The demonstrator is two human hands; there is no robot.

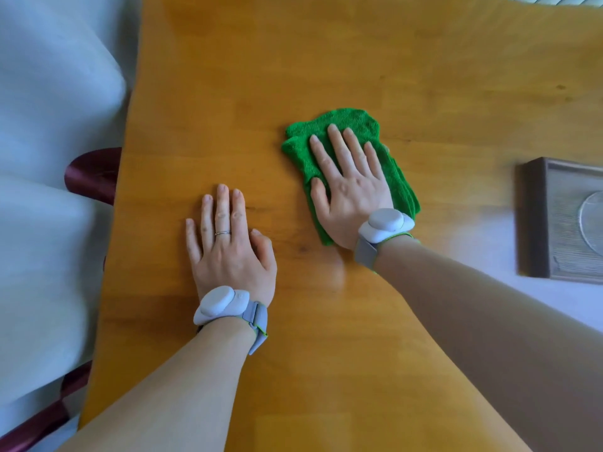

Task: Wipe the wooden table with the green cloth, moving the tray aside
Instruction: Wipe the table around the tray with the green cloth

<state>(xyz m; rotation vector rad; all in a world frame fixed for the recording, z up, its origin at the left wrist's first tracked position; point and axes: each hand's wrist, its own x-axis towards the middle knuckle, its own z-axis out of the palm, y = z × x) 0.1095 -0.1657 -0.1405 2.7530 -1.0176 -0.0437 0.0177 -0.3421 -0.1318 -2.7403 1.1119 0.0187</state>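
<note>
1. My right hand (350,190) lies flat on the green cloth (342,132), fingers (337,145) straight and slightly spread, pressing it onto the wooden table (326,60).
2. My left hand (228,243) rests palm-down on bare wood just left of the cloth, fingers straight, a little apart, holding nothing.
3. The tray (561,220), dark wood with a ribbed inside and a clear round disc in it, sits at the right edge of view, well apart from the cloth.
4. Cloth: crumpled terry, folded in layers. Table: smooth, glossy, amber.
5. The table's left edge borders white fabric (49,158) and a maroon strip (91,177). Bare wood extends beyond the cloth.
</note>
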